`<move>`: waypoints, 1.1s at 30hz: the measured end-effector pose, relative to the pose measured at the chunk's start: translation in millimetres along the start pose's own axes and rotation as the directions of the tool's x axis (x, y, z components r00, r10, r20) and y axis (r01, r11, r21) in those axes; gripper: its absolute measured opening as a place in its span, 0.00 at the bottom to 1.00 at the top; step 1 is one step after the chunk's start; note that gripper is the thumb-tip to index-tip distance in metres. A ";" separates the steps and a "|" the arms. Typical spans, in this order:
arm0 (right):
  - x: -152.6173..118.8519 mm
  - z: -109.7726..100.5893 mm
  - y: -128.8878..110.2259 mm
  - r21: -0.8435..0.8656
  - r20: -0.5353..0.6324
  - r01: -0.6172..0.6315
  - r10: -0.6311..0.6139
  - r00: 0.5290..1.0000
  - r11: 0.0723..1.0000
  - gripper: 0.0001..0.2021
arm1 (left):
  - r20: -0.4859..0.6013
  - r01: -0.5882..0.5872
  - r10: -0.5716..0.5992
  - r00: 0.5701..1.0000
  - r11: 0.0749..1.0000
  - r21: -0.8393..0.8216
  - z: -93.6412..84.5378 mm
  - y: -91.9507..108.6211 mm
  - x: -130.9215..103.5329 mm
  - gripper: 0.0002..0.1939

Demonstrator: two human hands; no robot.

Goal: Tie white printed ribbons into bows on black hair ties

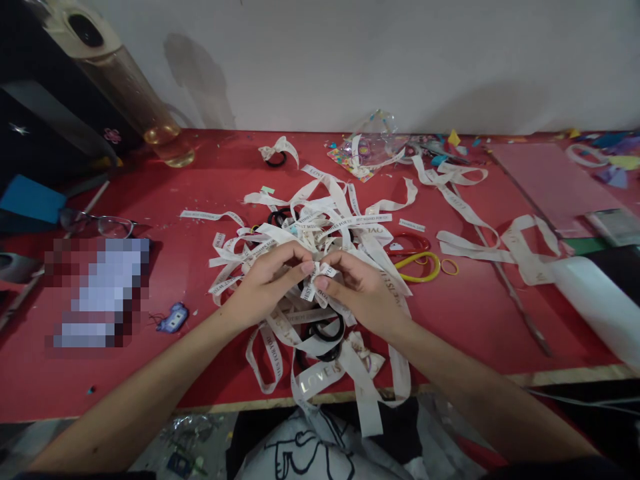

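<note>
White printed ribbon (310, 288), one folded bit, is pinched between both hands above the pile. Largest down: red surface (450, 327) against the wall; ribbon pile (345, 224) sprawled mid-surface, ends hanging past the near edge; clear bottle (137, 93) at back left, some liquid inside; left hand (265, 283) and right hand (370, 293) close together, fingers of both gripping the folded bit; white bow (283, 145) behind the pile; black ring (343, 329) among the near strands.

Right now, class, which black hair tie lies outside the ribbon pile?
The black hair tie near the wall, with white ribbon on it; the other black ones in sight lie in the ribbon pile.
</note>
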State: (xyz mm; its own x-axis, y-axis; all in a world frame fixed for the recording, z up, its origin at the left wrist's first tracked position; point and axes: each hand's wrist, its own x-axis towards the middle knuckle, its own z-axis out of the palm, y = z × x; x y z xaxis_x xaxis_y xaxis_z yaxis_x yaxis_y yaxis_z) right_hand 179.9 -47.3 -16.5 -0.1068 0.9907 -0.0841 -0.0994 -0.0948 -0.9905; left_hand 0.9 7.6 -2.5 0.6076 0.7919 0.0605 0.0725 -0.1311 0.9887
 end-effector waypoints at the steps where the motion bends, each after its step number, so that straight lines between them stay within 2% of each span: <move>1: -0.2 0.0 0.0 -0.013 0.007 0.001 -0.001 1.000 1.000 0.16 | 0.007 0.021 -0.021 1.000 0.999 -0.029 -0.2 0.0 0.0 0.10; 6: -1.2 -0.2 0.3 -0.052 0.029 0.022 -0.020 0.999 0.998 0.12 | 0.023 0.056 -0.055 0.998 0.998 -0.038 -0.6 0.0 -0.1 0.12; 11: -0.3 -0.4 0.4 -0.026 -0.012 0.010 -0.010 1.000 1.000 0.16 | -0.016 0.049 -0.049 0.999 0.999 0.010 2.2 -1.2 0.2 0.12; 19: 0.0 -1.0 0.4 0.051 -0.008 -0.022 0.022 1.000 0.998 0.15 | -0.031 0.060 -0.063 0.998 0.992 -0.111 3.2 -3.0 4.4 0.11; 22: -0.2 -1.5 1.0 0.063 -0.019 -0.031 0.032 0.999 0.998 0.14 | -0.028 0.054 -0.056 0.998 0.996 -0.078 2.9 -3.4 4.2 0.12; 28: 0.6 -4.4 9.5 0.154 -0.071 -0.009 0.020 0.997 0.988 0.11 | -0.105 0.027 -0.027 0.994 1.000 -0.002 4.4 -1.8 1.0 0.12; 33: 2.1 -6.9 13.3 0.258 -0.108 0.005 0.023 0.994 0.966 0.10 | -0.089 0.000 0.002 0.996 1.000 0.028 5.8 -0.5 -1.1 0.12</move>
State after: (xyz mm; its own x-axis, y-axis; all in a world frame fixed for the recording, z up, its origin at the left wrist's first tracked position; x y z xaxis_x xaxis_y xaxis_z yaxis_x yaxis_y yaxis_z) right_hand 185.1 -45.8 -30.6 -0.0013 0.9929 -0.1186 -0.3520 -0.1114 -0.9293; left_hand 4.8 3.3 -3.9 0.5350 0.8416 0.0747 0.0944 -0.1474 0.9846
